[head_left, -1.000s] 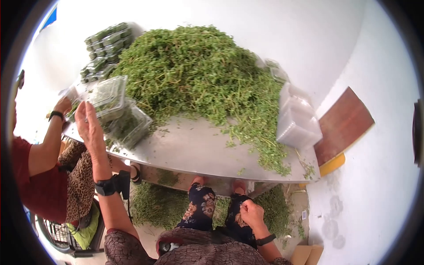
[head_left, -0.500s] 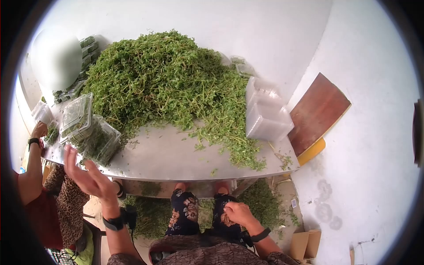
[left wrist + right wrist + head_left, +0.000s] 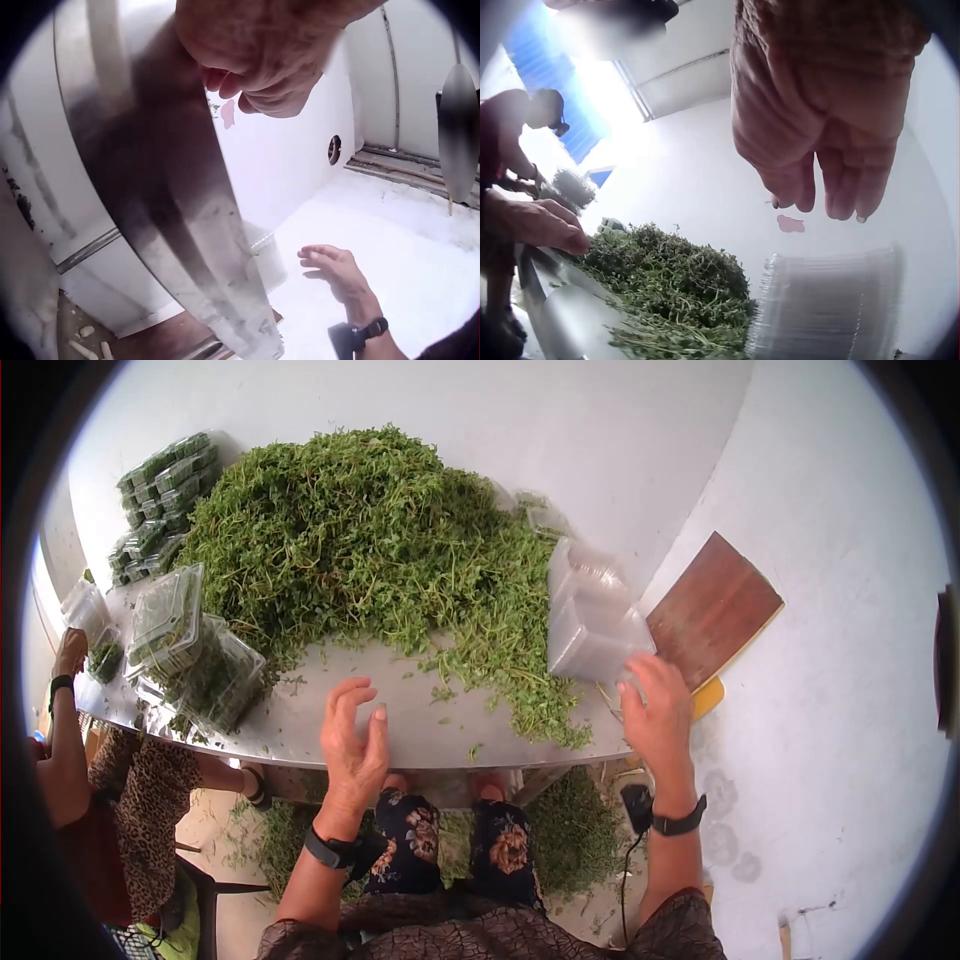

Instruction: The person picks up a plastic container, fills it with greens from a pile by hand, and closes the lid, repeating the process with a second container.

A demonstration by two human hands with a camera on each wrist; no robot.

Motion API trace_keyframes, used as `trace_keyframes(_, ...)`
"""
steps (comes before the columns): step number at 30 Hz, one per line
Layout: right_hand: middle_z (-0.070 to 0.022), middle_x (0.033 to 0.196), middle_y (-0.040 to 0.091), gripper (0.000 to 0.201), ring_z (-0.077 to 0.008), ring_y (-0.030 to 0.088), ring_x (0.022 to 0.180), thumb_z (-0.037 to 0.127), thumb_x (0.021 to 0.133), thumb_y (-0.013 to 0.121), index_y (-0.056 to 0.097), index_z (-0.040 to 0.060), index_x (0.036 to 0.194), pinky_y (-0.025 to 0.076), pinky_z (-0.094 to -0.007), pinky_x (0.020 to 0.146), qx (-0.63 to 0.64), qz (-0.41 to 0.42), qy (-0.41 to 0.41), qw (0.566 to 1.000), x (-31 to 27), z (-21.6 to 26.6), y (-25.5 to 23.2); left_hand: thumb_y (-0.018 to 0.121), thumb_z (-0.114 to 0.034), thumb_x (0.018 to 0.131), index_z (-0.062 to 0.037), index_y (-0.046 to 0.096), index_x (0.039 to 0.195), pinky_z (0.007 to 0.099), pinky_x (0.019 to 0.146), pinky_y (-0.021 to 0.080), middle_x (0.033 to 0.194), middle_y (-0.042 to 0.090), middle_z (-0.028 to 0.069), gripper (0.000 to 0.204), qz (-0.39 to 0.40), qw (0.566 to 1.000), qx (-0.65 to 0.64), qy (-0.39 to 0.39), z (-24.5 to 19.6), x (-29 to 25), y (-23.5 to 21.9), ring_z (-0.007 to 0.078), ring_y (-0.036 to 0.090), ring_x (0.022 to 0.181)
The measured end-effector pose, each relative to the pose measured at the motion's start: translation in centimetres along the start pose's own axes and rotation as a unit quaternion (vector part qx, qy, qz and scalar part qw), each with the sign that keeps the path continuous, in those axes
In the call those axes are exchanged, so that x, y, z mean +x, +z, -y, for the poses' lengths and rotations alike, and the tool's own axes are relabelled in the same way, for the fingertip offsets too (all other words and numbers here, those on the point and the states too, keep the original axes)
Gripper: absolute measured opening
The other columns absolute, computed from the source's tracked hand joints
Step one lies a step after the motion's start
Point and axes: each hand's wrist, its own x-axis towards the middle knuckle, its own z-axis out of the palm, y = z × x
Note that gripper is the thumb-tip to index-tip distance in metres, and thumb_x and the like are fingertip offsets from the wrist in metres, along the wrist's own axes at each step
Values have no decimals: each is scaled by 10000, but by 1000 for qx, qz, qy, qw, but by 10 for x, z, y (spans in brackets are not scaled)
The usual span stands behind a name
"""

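Over the front edge of the metal table (image 3: 400, 710), my left hand (image 3: 355, 750) is raised with fingers loosely bent and nothing in it. My right hand (image 3: 660, 720) hovers at the near right side of a stack of clear plastic boxes (image 3: 605, 625), fingers relaxed. In the right wrist view the fingertips of that hand (image 3: 825, 112) hang above the nested boxes (image 3: 829, 307), with a gap between. A big heap of leafy green stems (image 3: 350, 540) covers the back of the table, spilling forward beside the stack.
Two filled clear boxes (image 3: 170, 620) sit at the left front, with stacked packed boxes (image 3: 165, 500) behind. Another person's hand (image 3: 70, 650) works at the far left. A brown board (image 3: 715, 610) leans against the right wall. More greens (image 3: 575, 830) lie under the table.
My left hand has moved right, away from the filled boxes, to the table's front edge. The right hand has risen from my lap to the stack of clear boxes.
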Motion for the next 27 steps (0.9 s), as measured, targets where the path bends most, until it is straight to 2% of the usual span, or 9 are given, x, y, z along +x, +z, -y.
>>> trace_keyframes(2, -147, 1075, 632, 275, -335, 598, 962, 81, 753, 682, 637, 25, 1019, 489, -409, 826, -14, 6, -14, 1000, 19, -11, 9, 599, -29, 817, -1, 546, 1016, 410, 834, 477, 1126, 570, 196, 208, 16, 999, 10, -29, 9, -4, 9, 366, 585, 990)
trace_keyframes(4, -152, 1077, 641, 284, -333, 595, 964, 82, 748, 685, 642, 27, 1024, 492, -401, 837, -31, 15, -41, 999, 32, -20, 19, 615, -42, 818, 1, 543, 1010, 398, 805, 486, 1136, 561, 199, 210, 18, 999, 24, -26, 7, -3, 9, 364, 585, 976)
trace_keyframes(6, -143, 1065, 650, 284, -325, 596, 963, 101, 753, 683, 645, 29, 1025, 493, -396, 841, -13, 40, -39, 998, 41, -33, 33, 630, -38, 806, 1, 544, 1004, 387, 766, 493, 1142, 556, 196, 218, 58, 992, 6, -113, 5, -4, 9, 353, 591, 958)
trace_keyframes(7, -134, 1054, 660, 285, -316, 596, 962, 120, 758, 680, 649, 30, 1026, 493, -392, 845, 5, 61, -36, 997, 45, -37, 38, 630, -38, 806, 1, 544, 1004, 387, 766, 493, 1142, 556, 196, 218, 56, 992, 9, -116, 4, -4, 10, 353, 591, 958)
trace_keyframes(9, -124, 1008, 670, 247, -308, 601, 954, 138, 765, 672, 663, 34, 989, 493, -390, 836, 9, 86, -14, 996, 53, -41, 44, 620, -6, 805, 11, 543, 983, 341, 633, 484, 1136, 552, 176, 195, 50, 997, 32, -43, 2, -5, 11, 256, 590, 715)
trace_keyframes(13, -109, 886, 682, 176, -307, 616, 885, 184, 788, 646, 690, 32, 866, 498, -394, 782, 85, 155, 19, 984, 62, -54, 53, 650, -5, 777, 15, 536, 976, 390, 681, 498, 1154, 546, 186, 230, 35, 997, 67, 13, 4, -7, 15, 313, 600, 788)
trace_keyframes(16, -117, 808, 666, 138, -296, 625, 788, 145, 781, 651, 684, 16, 816, 498, -381, 718, 78, 143, -10, 987, 64, -59, 54, 661, -13, 768, -3, 533, 971, 405, 696, 504, 1153, 548, 178, 241, 41, 994, 97, 28, 4, -8, 17, 332, 603, 825)
trace_keyframes(22, -108, 747, 633, 102, -235, 613, 684, 79, 765, 656, 670, -3, 824, 482, -329, 645, 163, 171, 43, 971, 69, -57, 50, 675, -29, 760, -19, 530, 961, 404, 691, 514, 1151, 549, 165, 248, 51, 994, 92, 6, 4, -9, 17, 324, 611, 807)
trace_keyframes(27, -116, 740, 625, 102, -246, 609, 672, 77, 776, 647, 659, -13, 821, 478, -332, 630, 152, 171, 14, 973, 73, -48, 45, 677, -32, 761, -18, 529, 949, 405, 681, 512, 1149, 550, 162, 240, 48, 994, 98, 14, 2, -8, 16, 314, 615, 785)
